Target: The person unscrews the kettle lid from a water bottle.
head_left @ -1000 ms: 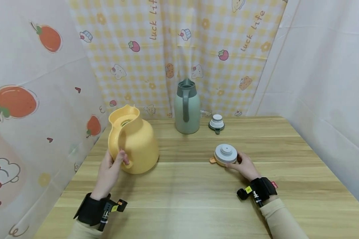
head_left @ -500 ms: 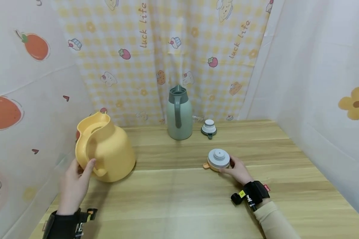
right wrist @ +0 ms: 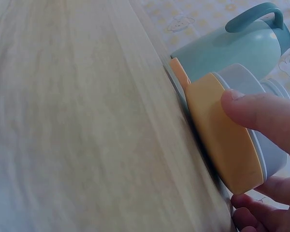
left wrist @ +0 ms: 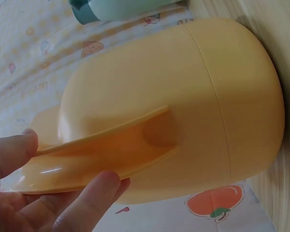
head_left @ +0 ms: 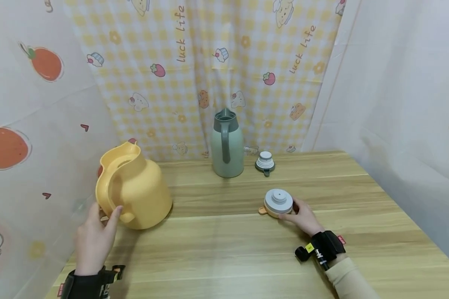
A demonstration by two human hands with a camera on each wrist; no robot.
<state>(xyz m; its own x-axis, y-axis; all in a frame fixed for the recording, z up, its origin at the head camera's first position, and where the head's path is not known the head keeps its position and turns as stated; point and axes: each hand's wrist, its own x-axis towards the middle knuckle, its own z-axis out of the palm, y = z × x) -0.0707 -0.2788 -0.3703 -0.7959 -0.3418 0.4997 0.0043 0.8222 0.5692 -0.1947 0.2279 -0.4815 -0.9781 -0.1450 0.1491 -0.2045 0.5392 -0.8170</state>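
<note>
My left hand holds the lower part of the yellow vacuum jug's handle. The yellow jug stands upright on the table at left, its top without a lid. In the left wrist view, thumb and fingertips lie on opposite edges of the grooved handle. On the right, my right hand pinches a round jug lid, lying grey side up with its orange rim and tab low. The right wrist view shows the thumb against the rim of the lid and fingers curled at its far side.
A green vacuum jug without a lid stands at the back middle. Beside it on the right lies its grey-and-green lid, upside down. Curtains enclose the back and sides of the wooden table.
The yellow jug has moved left, away from the green jug, with my left hand on its handle. My left thumb looks straighter. The right hand and lid have stayed in place.
</note>
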